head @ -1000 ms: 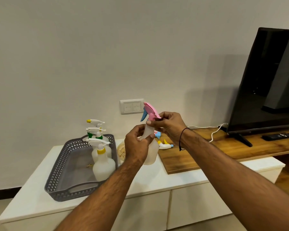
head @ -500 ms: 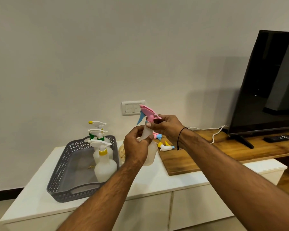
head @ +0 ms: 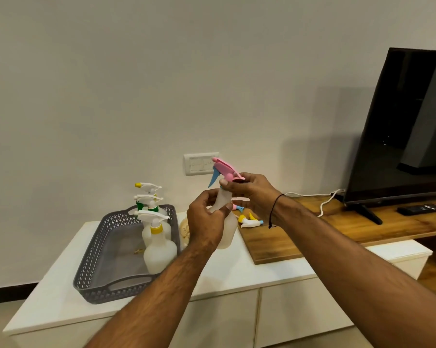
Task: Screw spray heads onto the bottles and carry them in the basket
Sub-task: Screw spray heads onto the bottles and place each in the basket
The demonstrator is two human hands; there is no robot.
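So the pink spray head [head: 225, 169] has swung round since a second ago: right hand [head: 252, 194] pinching and twisting it, left hand [head: 207, 222] gripping the bottle [head: 225, 232] mid-frame, probably nearly tight.

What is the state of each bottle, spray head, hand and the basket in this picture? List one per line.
Held bottle: upright, gripped by left hand.
Pink spray head: on the held bottle's neck, gripped by right hand.
Basket: on the cabinet, holding capped bottles upright.
Loose spray heads: lying on the wooden board.
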